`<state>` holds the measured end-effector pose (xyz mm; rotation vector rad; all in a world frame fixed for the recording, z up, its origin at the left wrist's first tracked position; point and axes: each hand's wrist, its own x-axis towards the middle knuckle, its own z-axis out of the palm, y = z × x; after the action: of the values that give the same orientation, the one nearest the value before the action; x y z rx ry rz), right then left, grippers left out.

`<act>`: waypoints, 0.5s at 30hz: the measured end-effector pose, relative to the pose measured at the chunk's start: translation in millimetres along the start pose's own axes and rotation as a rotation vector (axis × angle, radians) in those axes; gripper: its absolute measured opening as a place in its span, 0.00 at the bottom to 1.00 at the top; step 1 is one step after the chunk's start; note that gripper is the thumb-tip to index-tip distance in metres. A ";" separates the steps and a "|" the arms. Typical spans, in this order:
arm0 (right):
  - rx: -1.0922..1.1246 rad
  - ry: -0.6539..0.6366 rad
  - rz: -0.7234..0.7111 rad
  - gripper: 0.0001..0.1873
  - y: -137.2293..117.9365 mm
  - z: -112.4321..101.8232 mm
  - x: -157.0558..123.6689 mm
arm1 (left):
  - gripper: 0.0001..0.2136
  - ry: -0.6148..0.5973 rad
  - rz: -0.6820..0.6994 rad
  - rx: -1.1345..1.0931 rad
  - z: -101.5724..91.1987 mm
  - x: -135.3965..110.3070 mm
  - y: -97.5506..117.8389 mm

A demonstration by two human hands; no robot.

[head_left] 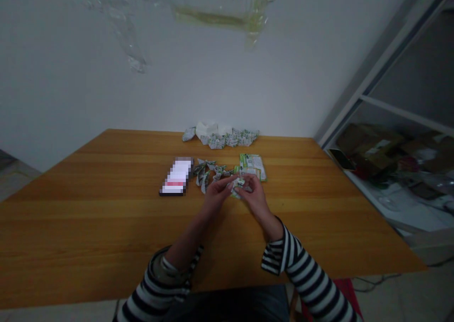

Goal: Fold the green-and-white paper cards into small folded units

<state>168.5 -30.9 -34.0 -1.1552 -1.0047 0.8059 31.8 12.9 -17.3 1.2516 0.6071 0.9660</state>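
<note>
Printed green-white sachet (237, 187), folded, held just over mid wood surface (106, 227) between L hand (215, 193) and R hand (256, 195). Fingers (227, 183) of both hands pinched nearly shut on it, tips partly hiding it. Item appears light, thin, soft, easily creased; best gripped at folded edge w/ fingertips. Flat sachets (251, 166) just beyond; twisted sachets (204, 174) to L; phone (176, 176), screen pixelated, further L; crumpled heap (220, 136) near wall (71, 76).
</note>
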 end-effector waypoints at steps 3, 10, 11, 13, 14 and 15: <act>0.116 -0.134 0.122 0.27 -2.7 -2.0 -2.0 | 0.19 -0.060 0.064 0.078 1.0 -1.6 5.7; 0.139 -0.092 0.104 0.22 -0.8 -5.5 0.6 | 0.17 -0.043 0.172 0.224 -0.3 -1.5 11.1; 0.131 -0.094 0.079 0.23 -0.5 -5.1 1.0 | 0.18 -0.032 0.193 0.232 0.0 -1.1 10.6; 0.112 -0.097 0.045 0.26 -0.7 -3.9 1.1 | 0.19 -0.014 0.219 0.236 1.4 -0.2 8.0; 0.101 -0.091 0.043 0.26 -1.0 -3.2 1.0 | 0.19 -0.015 0.225 0.234 2.6 0.1 5.9; 0.091 -0.077 0.042 0.26 -1.4 -2.7 0.8 | 0.20 -0.030 0.230 0.231 3.9 0.2 3.6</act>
<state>171.3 -31.4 -32.7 -1.0776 -0.9996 0.9265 34.2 11.2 -12.9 1.5644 0.5715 1.0876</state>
